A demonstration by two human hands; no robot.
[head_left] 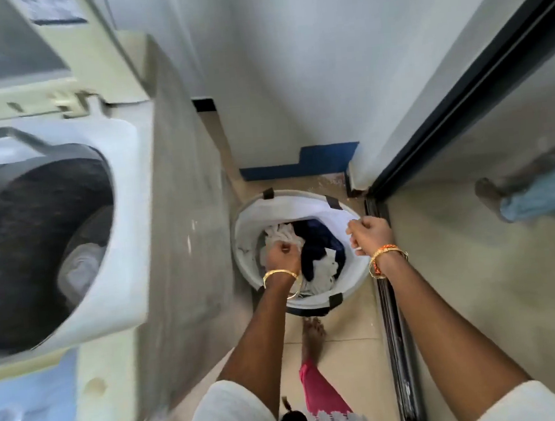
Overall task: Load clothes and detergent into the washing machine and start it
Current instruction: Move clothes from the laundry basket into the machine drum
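Note:
A top-loading washing machine (124, 163) stands at the left with its lid up; a pale garment (79, 264) lies in its dark drum. On the floor to its right sits a round white laundry basket (246, 219) holding white and dark blue clothes (319, 240). My left hand (281, 255) is down inside the basket, fingers closed on a white garment (279, 232). My right hand (370, 234) is closed on the basket's white rim at its right side. No detergent is in view.
A white wall rises behind the basket, with a blue strip (299, 166) at its base. A dark sliding-door track (391, 318) runs along the right. My bare foot (314, 336) stands on the tiled floor just in front of the basket.

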